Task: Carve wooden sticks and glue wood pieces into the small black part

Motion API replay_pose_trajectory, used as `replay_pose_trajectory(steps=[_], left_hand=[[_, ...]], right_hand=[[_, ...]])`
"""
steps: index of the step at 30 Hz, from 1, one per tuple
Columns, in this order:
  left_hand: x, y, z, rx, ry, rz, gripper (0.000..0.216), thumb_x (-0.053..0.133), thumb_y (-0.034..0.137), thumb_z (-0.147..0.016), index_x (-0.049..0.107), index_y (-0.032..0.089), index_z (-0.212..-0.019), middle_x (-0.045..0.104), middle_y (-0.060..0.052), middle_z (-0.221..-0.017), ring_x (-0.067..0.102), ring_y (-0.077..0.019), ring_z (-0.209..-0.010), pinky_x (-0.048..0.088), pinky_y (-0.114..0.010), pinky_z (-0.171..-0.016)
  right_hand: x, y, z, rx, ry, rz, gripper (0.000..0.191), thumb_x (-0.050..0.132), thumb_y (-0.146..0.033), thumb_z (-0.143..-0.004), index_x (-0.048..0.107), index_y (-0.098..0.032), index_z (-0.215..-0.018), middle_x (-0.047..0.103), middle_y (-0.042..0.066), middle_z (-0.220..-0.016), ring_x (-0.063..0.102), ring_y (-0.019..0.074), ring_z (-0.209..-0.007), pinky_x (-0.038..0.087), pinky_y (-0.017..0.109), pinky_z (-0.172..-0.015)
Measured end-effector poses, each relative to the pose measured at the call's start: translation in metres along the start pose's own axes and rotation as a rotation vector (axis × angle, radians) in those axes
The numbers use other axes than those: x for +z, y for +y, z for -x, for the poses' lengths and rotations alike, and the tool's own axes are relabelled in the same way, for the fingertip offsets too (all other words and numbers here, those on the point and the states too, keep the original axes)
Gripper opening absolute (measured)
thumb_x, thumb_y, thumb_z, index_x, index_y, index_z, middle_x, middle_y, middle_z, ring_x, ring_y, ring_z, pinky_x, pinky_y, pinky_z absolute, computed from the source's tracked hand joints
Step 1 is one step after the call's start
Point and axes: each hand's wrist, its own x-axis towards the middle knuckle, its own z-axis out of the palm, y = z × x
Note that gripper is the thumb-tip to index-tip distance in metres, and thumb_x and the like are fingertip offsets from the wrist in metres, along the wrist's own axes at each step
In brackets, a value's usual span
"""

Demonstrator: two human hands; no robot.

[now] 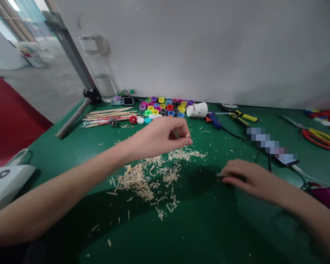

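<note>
My left hand [163,134] is raised over the middle of the green table, thumb and fingers pinched together. Between them shows the pale end of a small wooden piece [187,136]; the rest of it is hidden by the fingers. Below lies a scattered heap of pale wood shavings [139,181]. To the right, my right hand [243,174] is low over the table, smeared by motion, its fingers closed. A small greyish tip [219,175] sticks out from its fingertips, too blurred to name.
Bottle caps [169,107], wooden chopsticks [110,113], a hammer [77,113] and a paper cup [198,110] lie towards the back wall. A glue gun [215,121], a phone [272,146] and scissors [316,135] are at the right. A white device [11,179] stands at left.
</note>
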Motion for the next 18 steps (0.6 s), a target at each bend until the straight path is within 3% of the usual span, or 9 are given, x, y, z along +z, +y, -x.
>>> replay_pose_trajectory(steps=[3, 6, 10, 13, 15, 18], left_hand=[[-0.001, -0.001, 0.001, 0.006, 0.0, -0.005, 0.013, 0.057, 0.031, -0.085, 0.06, 0.018, -0.082, 0.068, -0.002, -0.079, 0.06, -0.0093, -0.067, 0.046, -0.02, -0.054], [-0.002, -0.001, 0.002, 0.004, -0.003, -0.001, 0.013, 0.057, 0.03, -0.085, 0.06, 0.018, -0.083, 0.068, -0.002, -0.08, 0.061, -0.0096, -0.068, 0.046, -0.02, -0.055], [0.0, 0.0, 0.002, 0.013, 0.002, 0.011, 0.013, 0.057, 0.031, -0.085, 0.06, 0.018, -0.083, 0.067, -0.002, -0.079, 0.061, -0.0098, -0.068, 0.046, -0.02, -0.055], [0.003, 0.0, 0.001, 0.02, -0.001, 0.03, 0.013, 0.057, 0.031, -0.085, 0.06, 0.018, -0.082, 0.067, -0.001, -0.077, 0.06, -0.0091, -0.067, 0.045, -0.02, -0.055], [0.004, 0.0, 0.001, 0.018, -0.007, 0.035, 0.013, 0.057, 0.031, -0.085, 0.06, 0.018, -0.083, 0.066, -0.001, -0.076, 0.06, -0.0092, -0.066, 0.045, -0.021, -0.055], [0.006, 0.0, 0.002, 0.01, -0.021, 0.028, 0.015, 0.056, 0.033, -0.085, 0.06, 0.019, -0.084, 0.066, -0.002, -0.076, 0.06, -0.0097, -0.065, 0.045, -0.021, -0.054]], right_hand=[[-0.005, 0.037, -0.008, 0.124, 0.231, 0.174, 0.034, 0.044, -0.044, -0.09, 0.066, -0.017, -0.091, 0.064, 0.012, -0.092, 0.057, 0.0233, -0.085, 0.045, 0.041, -0.077], [-0.01, 0.05, -0.007, 0.14, 0.303, 0.211, 0.032, 0.045, -0.042, -0.091, 0.065, -0.018, -0.09, 0.064, 0.013, -0.093, 0.057, 0.0234, -0.086, 0.044, 0.04, -0.077], [-0.01, 0.02, 0.007, 0.113, 0.241, 0.093, 0.028, 0.046, -0.044, -0.091, 0.063, -0.022, -0.095, 0.062, 0.01, -0.096, 0.057, 0.0197, -0.083, 0.045, 0.034, -0.07], [-0.007, -0.003, 0.012, 0.059, 0.017, -0.019, 0.029, 0.045, -0.046, -0.091, 0.063, -0.024, -0.091, 0.061, 0.007, -0.09, 0.057, 0.0167, -0.076, 0.045, 0.03, -0.063], [-0.004, -0.003, 0.009, 0.009, -0.082, -0.029, 0.03, 0.044, -0.046, -0.091, 0.064, -0.024, -0.087, 0.062, 0.005, -0.085, 0.058, 0.016, -0.074, 0.045, 0.029, -0.063], [-0.003, 0.018, 0.0, 0.087, 0.108, 0.103, 0.035, 0.041, -0.048, -0.091, 0.064, -0.022, -0.09, 0.062, 0.007, -0.086, 0.058, 0.0179, -0.076, 0.045, 0.032, -0.066]])
